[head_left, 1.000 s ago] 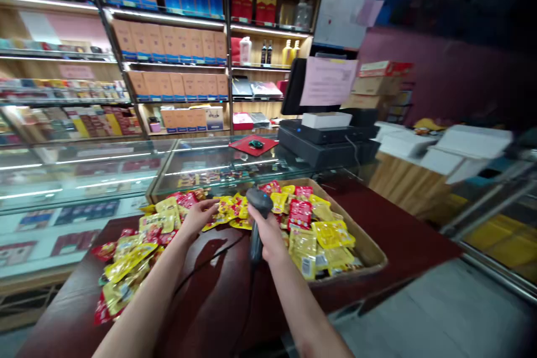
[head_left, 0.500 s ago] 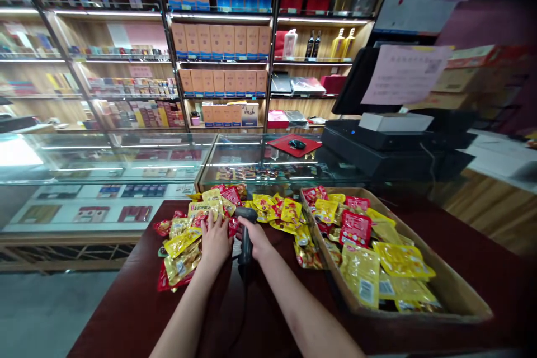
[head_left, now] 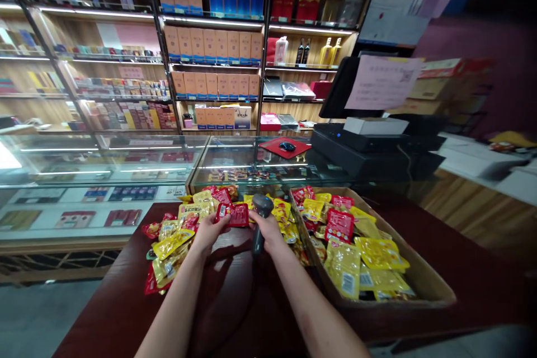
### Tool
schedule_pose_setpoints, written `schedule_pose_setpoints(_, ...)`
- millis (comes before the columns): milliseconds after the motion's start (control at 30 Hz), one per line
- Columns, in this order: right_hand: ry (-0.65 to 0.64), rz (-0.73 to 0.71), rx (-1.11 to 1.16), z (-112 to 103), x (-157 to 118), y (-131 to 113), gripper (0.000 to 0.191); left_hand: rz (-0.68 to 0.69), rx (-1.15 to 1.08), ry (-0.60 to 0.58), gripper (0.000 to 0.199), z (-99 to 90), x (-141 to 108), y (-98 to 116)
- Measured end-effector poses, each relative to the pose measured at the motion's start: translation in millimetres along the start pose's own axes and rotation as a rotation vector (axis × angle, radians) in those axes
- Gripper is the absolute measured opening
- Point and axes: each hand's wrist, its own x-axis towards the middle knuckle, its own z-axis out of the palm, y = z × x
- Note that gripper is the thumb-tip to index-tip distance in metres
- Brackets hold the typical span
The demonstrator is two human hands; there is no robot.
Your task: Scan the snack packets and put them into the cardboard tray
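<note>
A red snack packet (head_left: 238, 215) is pinched at its left end by my left hand (head_left: 210, 230), above the dark red table. My right hand (head_left: 268, 230) is wrapped round a black handheld scanner (head_left: 259, 235), its head up beside the packet's right end. Fingers of my right hand are close to that end; whether they touch it I cannot tell. Left of my left hand lies a pile of red, yellow and gold packets (head_left: 173, 241). More yellow packets (head_left: 282, 211) lie behind and right of the scanner.
A cardboard tray (head_left: 436, 294) of similar packets stands on the right of the table (head_left: 168, 324). Behind is a glass counter (head_left: 239, 151) with a mouse (head_left: 287, 146) on a red mat. A monitor (head_left: 339, 89) stands back right, before lit shelves. The scanner's cable trails toward me.
My left hand has picked a red packet off the left pile and holds it up. The scanner in my right hand has risen and moved right. The view has shifted slightly.
</note>
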Motion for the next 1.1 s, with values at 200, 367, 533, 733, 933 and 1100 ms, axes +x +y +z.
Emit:
schedule_pose_setpoints(200,0.009,-0.084,0.001,-12.3,4.1,-1.5,0.031,-0.086,-0.101,-0.078,0.041,4.2,-1.8,2.4)
schedule_pose_setpoints(367,0.005,-0.062,0.007,-10.2,0.7,-2.3,0.030,-0.077,-0.167,-0.036,0.042,13.6,-4.5,4.3)
schedule_pose_setpoints(533,-0.022,-0.053,0.005,-1.9,0.0,5.0,0.023,-0.099,-0.173,-0.016,0.051,25.7,-3.7,-6.5)
schedule_pose_setpoints(733,-0.051,-0.153,-0.091,-6.3,6.8,2.7,0.017,-0.106,0.043,-0.081,0.048,21.2,3.5,2.3)
schedule_pose_setpoints(933,-0.129,-0.205,-0.195,-6.4,9.2,-10.3,0.016,-0.221,0.100,-0.250,0.044,12.2,21.7,19.0)
schedule_pose_setpoints(1100,-0.071,-0.207,-0.232,-5.6,9.7,-11.6,0.014,-0.251,0.146,-0.279,0.045,8.7,32.9,20.5)
